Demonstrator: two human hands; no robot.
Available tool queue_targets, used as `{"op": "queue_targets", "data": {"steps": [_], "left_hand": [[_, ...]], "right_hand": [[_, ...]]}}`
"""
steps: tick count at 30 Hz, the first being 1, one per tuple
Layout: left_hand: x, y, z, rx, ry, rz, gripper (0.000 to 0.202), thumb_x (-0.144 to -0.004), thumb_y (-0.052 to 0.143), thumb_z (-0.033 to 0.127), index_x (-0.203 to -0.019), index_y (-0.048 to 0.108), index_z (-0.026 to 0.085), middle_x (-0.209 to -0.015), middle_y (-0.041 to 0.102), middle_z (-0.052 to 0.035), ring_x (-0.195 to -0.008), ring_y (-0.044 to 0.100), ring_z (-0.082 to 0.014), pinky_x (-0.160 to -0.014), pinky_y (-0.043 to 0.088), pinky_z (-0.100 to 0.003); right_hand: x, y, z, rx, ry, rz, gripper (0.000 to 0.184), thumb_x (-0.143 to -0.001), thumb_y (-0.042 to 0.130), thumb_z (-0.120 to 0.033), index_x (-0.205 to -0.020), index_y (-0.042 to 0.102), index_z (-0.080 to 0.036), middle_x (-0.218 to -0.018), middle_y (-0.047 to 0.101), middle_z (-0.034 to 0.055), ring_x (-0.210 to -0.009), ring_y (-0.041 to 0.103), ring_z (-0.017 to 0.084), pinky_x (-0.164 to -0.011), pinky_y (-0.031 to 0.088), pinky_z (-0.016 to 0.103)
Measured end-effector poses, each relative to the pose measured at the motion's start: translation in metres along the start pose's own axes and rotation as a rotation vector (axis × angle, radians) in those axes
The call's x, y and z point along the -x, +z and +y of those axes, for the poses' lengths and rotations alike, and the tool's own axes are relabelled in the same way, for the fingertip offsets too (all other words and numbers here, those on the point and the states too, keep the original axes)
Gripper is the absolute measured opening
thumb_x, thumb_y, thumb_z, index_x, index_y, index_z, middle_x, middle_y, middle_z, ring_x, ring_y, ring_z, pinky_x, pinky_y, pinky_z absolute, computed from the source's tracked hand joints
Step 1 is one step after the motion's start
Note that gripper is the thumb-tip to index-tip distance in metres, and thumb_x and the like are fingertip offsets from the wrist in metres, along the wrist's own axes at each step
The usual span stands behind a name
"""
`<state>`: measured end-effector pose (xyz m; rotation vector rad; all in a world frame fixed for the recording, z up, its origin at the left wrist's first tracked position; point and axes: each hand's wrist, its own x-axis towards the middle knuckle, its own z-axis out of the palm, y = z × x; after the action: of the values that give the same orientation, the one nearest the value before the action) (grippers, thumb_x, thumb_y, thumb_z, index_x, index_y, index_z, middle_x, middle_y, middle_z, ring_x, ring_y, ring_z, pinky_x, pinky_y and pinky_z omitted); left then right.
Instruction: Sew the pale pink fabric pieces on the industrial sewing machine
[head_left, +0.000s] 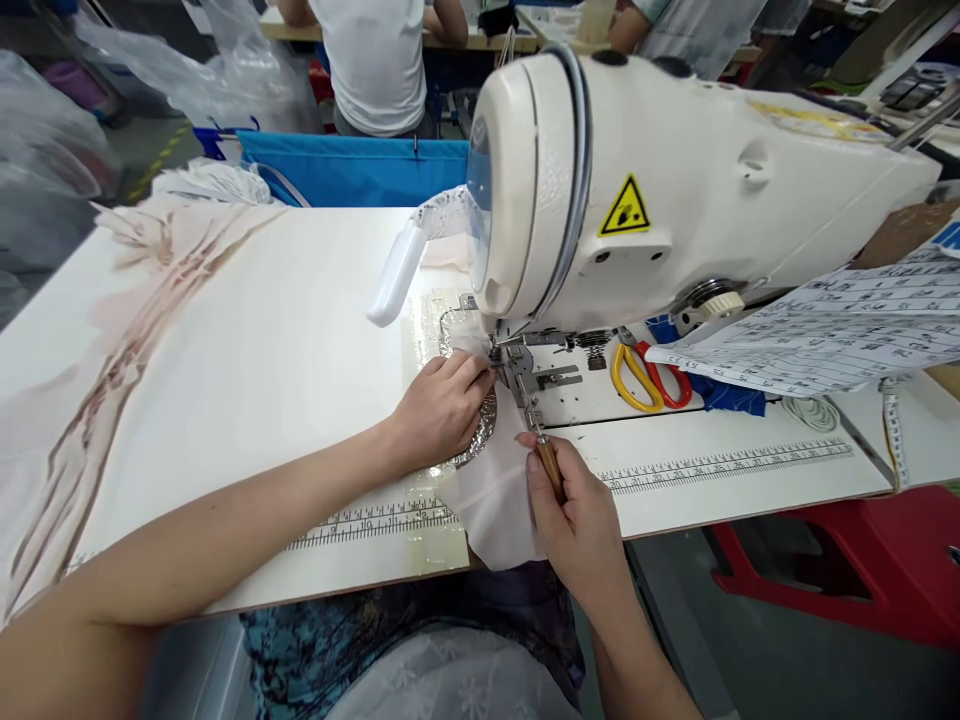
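My left hand (442, 405) lies on pale pink fabric (499, 490) just left of the sewing machine's needle area, its fingers bent and pressed together on the cloth beside the presser foot (499, 352). In my right hand (574, 515) is a wooden-handled awl (550, 465), its thin metal shaft pointing up toward the foot. The fabric runs beneath both hands and hangs over the table's front edge. Above them looms the white sewing machine (630, 190). The needle itself is hidden.
Yellow-and-red-handled scissors (637, 380) lie right of the needle plate, near papers (825, 320) and a tape measure (895, 430). Bunched pink fabric strips (135, 370) cover the table's left side. A red stool (847, 570) stands below right; a person in white (375, 60) sits beyond.
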<state>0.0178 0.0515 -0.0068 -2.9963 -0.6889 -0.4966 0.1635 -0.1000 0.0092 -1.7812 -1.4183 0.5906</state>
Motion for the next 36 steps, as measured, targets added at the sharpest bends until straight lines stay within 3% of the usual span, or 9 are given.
{"op": "queue_targets", "data": {"steps": [8, 15, 17, 20, 23, 28, 36], "left_hand": [[-0.002, 0.003, -0.001, 0.049, -0.018, 0.01, 0.039, -0.092, 0.041, 0.017, -0.124, 0.059, 0.005, -0.118, 0.06, -0.0179, -0.104, 0.054, -0.029, -0.081, 0.05, -0.043], [-0.022, -0.004, 0.005, -0.032, -0.057, -0.078, 0.029, -0.099, 0.038, 0.014, -0.09, 0.065, 0.01, -0.093, 0.063, -0.014, -0.083, 0.054, -0.0229, -0.069, 0.05, -0.035], [-0.024, -0.003, 0.001, 0.05, -0.115, -0.039, 0.03, -0.1, 0.037, 0.013, -0.091, 0.065, 0.012, -0.093, 0.065, -0.0126, -0.082, 0.055, -0.0217, -0.07, 0.051, -0.036], [-0.022, 0.001, -0.008, 0.297, -0.24, 0.098, 0.022, -0.099, 0.047, 0.018, -0.089, 0.066, 0.014, -0.094, 0.068, -0.009, -0.087, 0.059, -0.0208, -0.077, 0.053, -0.037], [-0.018, 0.005, -0.016, 0.48, -0.268, 0.18, 0.016, -0.094, 0.055, 0.019, -0.083, 0.066, 0.017, -0.092, 0.069, -0.0061, -0.089, 0.062, -0.0201, -0.083, 0.054, -0.039], [-0.017, 0.005, -0.02, 0.627, -0.292, 0.189, 0.017, -0.091, 0.055, 0.019, -0.083, 0.07, 0.02, -0.092, 0.07, -0.004, -0.092, 0.063, -0.0201, -0.086, 0.053, -0.038], [-0.018, 0.006, -0.021, 0.674, -0.332, 0.192, 0.017, -0.089, 0.056, 0.019, -0.083, 0.072, 0.022, -0.095, 0.071, -0.003, -0.091, 0.063, -0.02, -0.084, 0.051, -0.037]], "right_hand": [[0.006, 0.008, -0.009, 0.012, -0.258, 0.05, 0.027, -0.098, 0.044, -0.018, -0.119, 0.06, -0.022, -0.106, 0.077, 0.0081, -0.093, 0.074, 0.021, -0.075, 0.058, 0.029], [0.015, 0.016, -0.038, -0.078, -0.508, -0.003, 0.031, -0.096, 0.042, -0.012, -0.123, 0.054, -0.022, -0.093, 0.075, 0.0059, -0.08, 0.073, 0.019, -0.071, 0.058, 0.027], [0.021, 0.016, -0.036, -0.089, -0.485, 0.001, 0.03, -0.097, 0.041, -0.013, -0.123, 0.054, -0.021, -0.094, 0.075, 0.0067, -0.081, 0.073, 0.019, -0.071, 0.058, 0.027], [0.025, 0.01, -0.023, -0.072, -0.314, 0.045, 0.025, -0.1, 0.041, -0.018, -0.118, 0.057, -0.02, -0.098, 0.077, 0.007, -0.086, 0.075, 0.019, -0.07, 0.058, 0.025], [0.017, 0.004, -0.006, 0.041, -0.186, 0.098, 0.022, -0.101, 0.043, -0.026, -0.116, 0.058, -0.018, -0.094, 0.078, 0.0074, -0.08, 0.076, 0.02, -0.062, 0.056, 0.025], [-0.008, 0.006, 0.012, 0.387, -0.271, 0.231, 0.029, -0.101, 0.04, -0.022, -0.115, 0.063, -0.011, -0.092, 0.08, 0.0095, -0.067, 0.075, 0.022, -0.052, 0.047, 0.028], [-0.021, 0.017, 0.014, 0.452, -0.288, 0.314, 0.03, -0.1, 0.043, -0.02, -0.107, 0.071, -0.013, -0.077, 0.079, 0.0051, -0.059, 0.072, 0.018, -0.049, 0.038, 0.028]]}}
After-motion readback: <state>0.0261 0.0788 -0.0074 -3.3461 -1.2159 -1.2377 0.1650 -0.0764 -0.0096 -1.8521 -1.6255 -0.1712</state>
